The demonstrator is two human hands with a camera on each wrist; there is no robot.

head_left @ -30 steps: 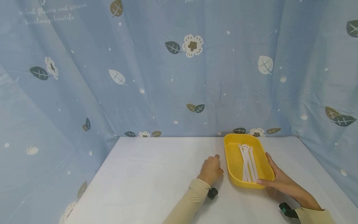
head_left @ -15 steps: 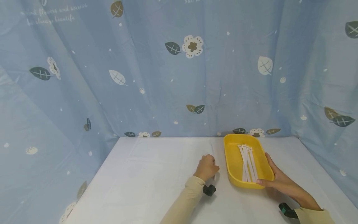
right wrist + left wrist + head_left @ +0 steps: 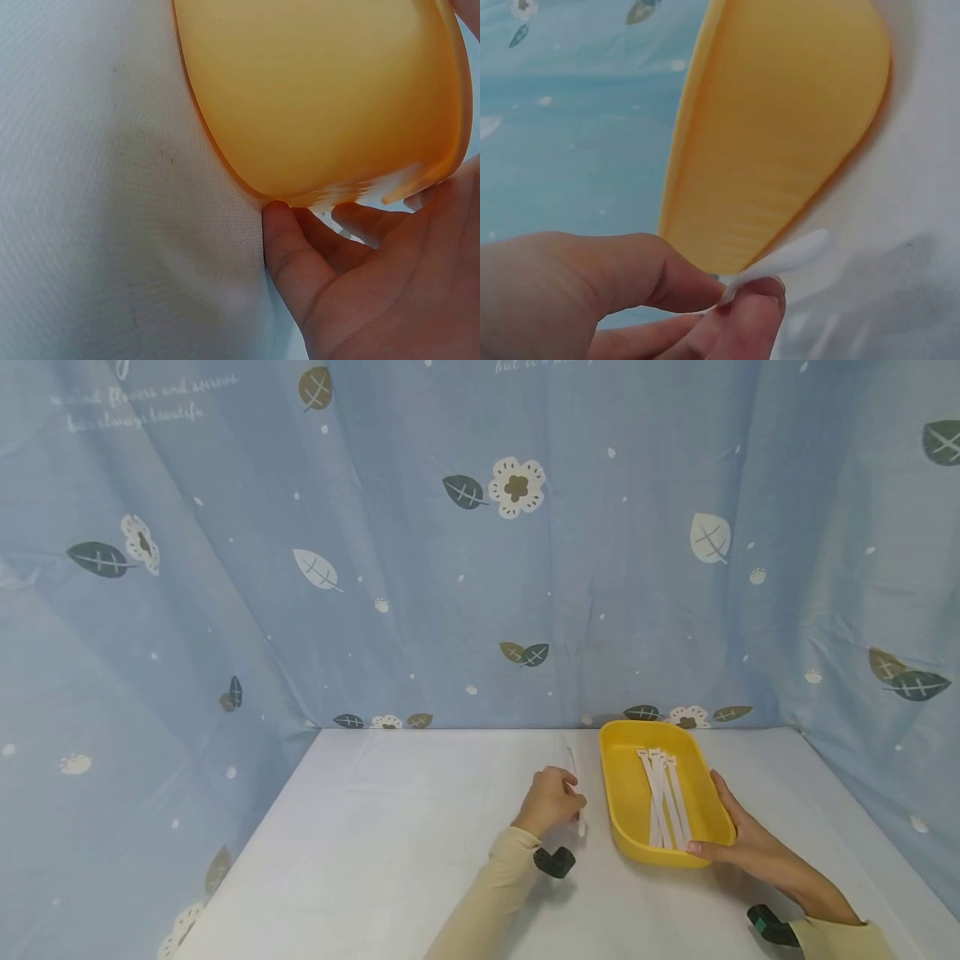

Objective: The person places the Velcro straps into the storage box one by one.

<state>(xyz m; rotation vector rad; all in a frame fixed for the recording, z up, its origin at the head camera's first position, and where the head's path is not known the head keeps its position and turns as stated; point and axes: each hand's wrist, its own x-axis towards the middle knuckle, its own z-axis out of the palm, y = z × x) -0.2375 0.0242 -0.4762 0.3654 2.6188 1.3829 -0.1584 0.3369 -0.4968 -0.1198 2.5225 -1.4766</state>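
My left hand (image 3: 547, 802) pinches a white cable strap (image 3: 582, 825) between thumb and fingertips, just left of the yellow tray (image 3: 626, 827). One end of the strap (image 3: 799, 251) sticks out past the fingertips in the left wrist view; its middle is hidden by the fingers. On the tray's near right corner, my right hand (image 3: 757, 843) grips with the thumb over the front rim and the fingers along the outer side. Several white straps (image 3: 663, 802) with slotted heads lie lengthwise inside the tray, their heads toward the back.
A white cloth (image 3: 390, 843) covers the table. Behind it and at both sides hangs a blue curtain (image 3: 420, 568) with leaf and flower prints. The tray's far end stands close to the back curtain.
My left hand has moved left, away from the tray, and turned so that the white strap now shows in its fingers. The right hand and the tray have stayed in place.
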